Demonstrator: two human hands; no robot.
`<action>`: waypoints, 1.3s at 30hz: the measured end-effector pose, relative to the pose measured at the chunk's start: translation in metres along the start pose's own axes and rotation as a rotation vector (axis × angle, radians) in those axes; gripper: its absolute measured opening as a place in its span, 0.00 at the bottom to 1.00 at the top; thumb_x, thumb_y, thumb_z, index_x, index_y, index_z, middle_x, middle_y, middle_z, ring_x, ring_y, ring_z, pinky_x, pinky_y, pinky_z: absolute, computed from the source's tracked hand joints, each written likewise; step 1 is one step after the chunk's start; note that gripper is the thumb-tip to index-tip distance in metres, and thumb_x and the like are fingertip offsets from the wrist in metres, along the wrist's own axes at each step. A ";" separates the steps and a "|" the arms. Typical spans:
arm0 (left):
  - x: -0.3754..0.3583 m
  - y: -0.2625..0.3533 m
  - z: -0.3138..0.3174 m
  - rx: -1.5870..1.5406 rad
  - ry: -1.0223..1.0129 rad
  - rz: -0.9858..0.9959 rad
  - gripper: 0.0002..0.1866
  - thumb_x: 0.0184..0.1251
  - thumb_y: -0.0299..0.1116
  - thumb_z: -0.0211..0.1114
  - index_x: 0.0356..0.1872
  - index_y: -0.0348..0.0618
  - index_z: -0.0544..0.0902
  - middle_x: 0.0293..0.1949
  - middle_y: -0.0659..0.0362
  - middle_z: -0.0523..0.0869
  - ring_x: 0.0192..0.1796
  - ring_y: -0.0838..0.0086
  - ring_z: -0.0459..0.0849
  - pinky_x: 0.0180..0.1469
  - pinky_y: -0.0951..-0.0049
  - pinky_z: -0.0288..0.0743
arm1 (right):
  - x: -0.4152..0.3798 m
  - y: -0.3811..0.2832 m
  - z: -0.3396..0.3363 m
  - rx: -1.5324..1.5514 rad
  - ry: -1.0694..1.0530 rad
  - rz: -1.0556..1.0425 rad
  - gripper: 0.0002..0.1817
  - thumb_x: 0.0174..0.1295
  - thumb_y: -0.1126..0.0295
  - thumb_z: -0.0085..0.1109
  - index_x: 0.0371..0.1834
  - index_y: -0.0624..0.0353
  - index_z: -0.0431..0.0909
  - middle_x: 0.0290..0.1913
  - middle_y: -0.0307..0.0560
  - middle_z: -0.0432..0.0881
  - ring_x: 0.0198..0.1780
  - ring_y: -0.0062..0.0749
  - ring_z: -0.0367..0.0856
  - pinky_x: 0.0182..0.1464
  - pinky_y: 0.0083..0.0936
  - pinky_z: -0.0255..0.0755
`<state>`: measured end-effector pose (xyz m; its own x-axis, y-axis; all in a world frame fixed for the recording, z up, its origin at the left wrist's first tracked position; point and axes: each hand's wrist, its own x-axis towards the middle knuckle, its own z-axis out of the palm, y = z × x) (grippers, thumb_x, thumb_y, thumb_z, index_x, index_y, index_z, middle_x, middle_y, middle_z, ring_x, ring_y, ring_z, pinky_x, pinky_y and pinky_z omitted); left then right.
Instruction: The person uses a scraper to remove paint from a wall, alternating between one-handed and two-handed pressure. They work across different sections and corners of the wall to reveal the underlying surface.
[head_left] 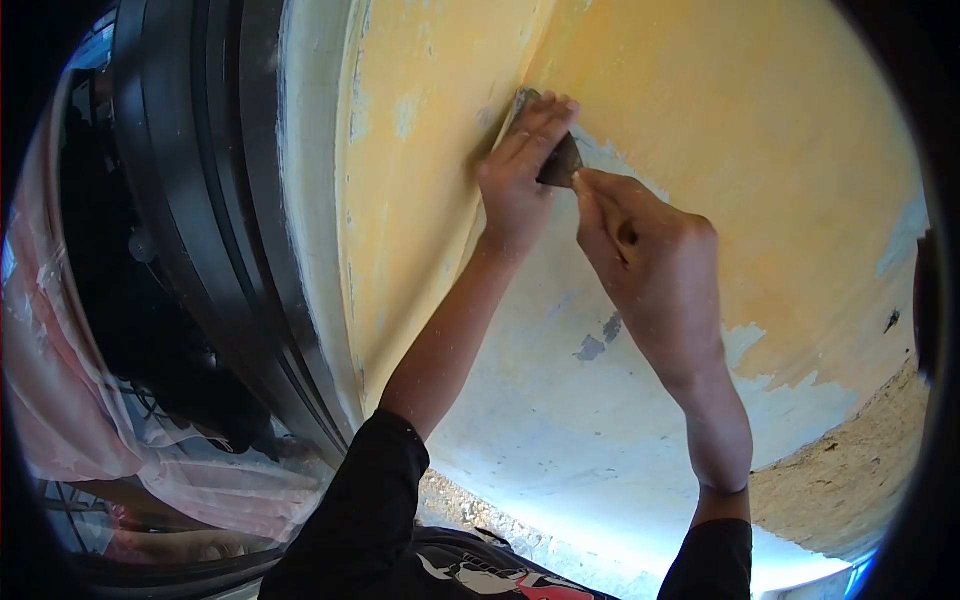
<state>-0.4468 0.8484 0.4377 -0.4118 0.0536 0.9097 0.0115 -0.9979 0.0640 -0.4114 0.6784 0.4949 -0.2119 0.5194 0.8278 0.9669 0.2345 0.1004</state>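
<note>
A scraper with a dark, flat metal blade (562, 163) is pressed against the yellow wall, close to the inside corner. My right hand (650, 255) is closed around its handle, which the fingers mostly hide. The fingers of my left hand (520, 170) lie stretched out and flat over the blade, their tips near its far edge. Below the blade, paint is off and a pale grey-white wall surface (530, 330) shows. Ragged yellow paint (780, 200) borders that bare area on the right.
To the left, a dark window frame (225, 200) runs beside a white-edged strip of wall. Behind its glass hangs a pinkish sheer curtain (70, 400). Rough brown ground or wall (840, 480) lies at the lower right. My dark printed shirt (490, 575) shows at the bottom.
</note>
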 end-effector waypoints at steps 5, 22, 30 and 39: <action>0.007 -0.002 0.001 0.023 0.008 0.030 0.24 0.54 0.16 0.68 0.55 0.43 0.84 0.52 0.53 0.87 0.60 0.60 0.84 0.67 0.61 0.75 | 0.011 0.005 -0.005 0.115 -0.043 0.130 0.06 0.63 0.74 0.66 0.41 0.64 0.86 0.16 0.40 0.70 0.17 0.13 0.61 0.20 0.17 0.59; 0.020 0.000 0.010 -0.017 -0.009 0.025 0.27 0.48 0.16 0.68 0.54 0.44 0.85 0.52 0.53 0.87 0.62 0.59 0.82 0.65 0.62 0.76 | 0.015 0.009 -0.009 0.119 0.004 0.174 0.04 0.61 0.72 0.66 0.34 0.61 0.83 0.16 0.44 0.75 0.15 0.32 0.75 0.21 0.26 0.68; 0.021 0.005 0.009 0.014 0.003 -0.037 0.27 0.53 0.15 0.68 0.56 0.47 0.84 0.53 0.54 0.87 0.61 0.59 0.82 0.64 0.64 0.77 | 0.020 0.008 -0.012 0.114 0.019 0.094 0.06 0.63 0.75 0.66 0.41 0.64 0.86 0.15 0.36 0.71 0.18 0.09 0.63 0.20 0.16 0.57; 0.021 0.002 0.007 0.000 -0.030 -0.040 0.26 0.52 0.14 0.67 0.55 0.46 0.84 0.52 0.54 0.87 0.61 0.61 0.83 0.64 0.64 0.77 | 0.019 0.012 -0.005 0.092 0.045 0.045 0.06 0.63 0.75 0.66 0.41 0.64 0.86 0.16 0.38 0.72 0.18 0.11 0.64 0.22 0.15 0.60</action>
<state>-0.4492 0.8477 0.4595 -0.3842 0.0941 0.9185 -0.0041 -0.9950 0.1002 -0.4033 0.6875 0.5148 -0.1598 0.4942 0.8545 0.9578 0.2871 0.0131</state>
